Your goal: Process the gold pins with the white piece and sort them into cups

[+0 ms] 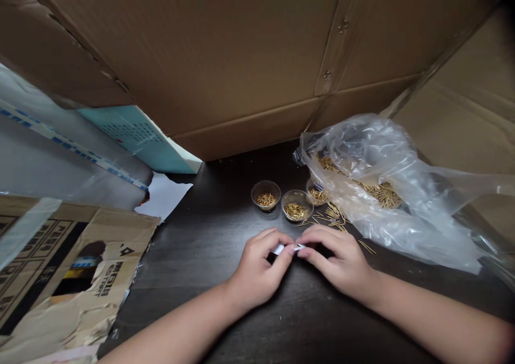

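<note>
My left hand (263, 267) pinches a small white piece (277, 249) between thumb and index finger, just above the dark table. Meeting it from the other side, my right hand (340, 259) has its thumb and fingers closed near the tip of that piece; what lies in this pinch is too small to make out. Beyond my hands stand a clear cup (266, 199) and a second clear cup (296, 209), both with small gold-coloured metal parts. A third cup (317, 193) sits partly behind the plastic bag. Loose thin gold pins (333, 212) lie beside the cups.
A clear plastic bag (406, 192) with many gold pins inside spreads over the right side. Cardboard walls (241, 74) enclose the back and right. At left are a torn cardboard box (108, 267), a white paper (164, 195) and a light-blue box (137, 139).
</note>
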The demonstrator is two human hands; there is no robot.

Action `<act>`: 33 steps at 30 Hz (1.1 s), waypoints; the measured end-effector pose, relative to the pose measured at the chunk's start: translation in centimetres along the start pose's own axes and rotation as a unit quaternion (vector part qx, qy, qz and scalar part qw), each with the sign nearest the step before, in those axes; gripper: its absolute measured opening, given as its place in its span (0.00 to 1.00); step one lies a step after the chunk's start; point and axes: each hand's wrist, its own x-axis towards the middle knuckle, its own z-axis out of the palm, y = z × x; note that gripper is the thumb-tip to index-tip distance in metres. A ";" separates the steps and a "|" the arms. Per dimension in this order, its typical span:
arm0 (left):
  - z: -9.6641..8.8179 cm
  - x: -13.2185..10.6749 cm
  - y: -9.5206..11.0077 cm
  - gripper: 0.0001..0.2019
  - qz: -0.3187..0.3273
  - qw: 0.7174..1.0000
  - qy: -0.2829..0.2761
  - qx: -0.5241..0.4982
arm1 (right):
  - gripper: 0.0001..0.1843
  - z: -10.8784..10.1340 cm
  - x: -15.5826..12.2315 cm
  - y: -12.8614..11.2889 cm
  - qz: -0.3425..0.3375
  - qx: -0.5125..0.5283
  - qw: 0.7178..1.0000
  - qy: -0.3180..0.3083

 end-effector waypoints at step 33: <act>-0.2 -0.5 -0.2 0.05 0.105 0.991 0.001 0.088 | 0.08 -0.4 -0.1 -0.2 -0.057 -0.122 0.988 -0.073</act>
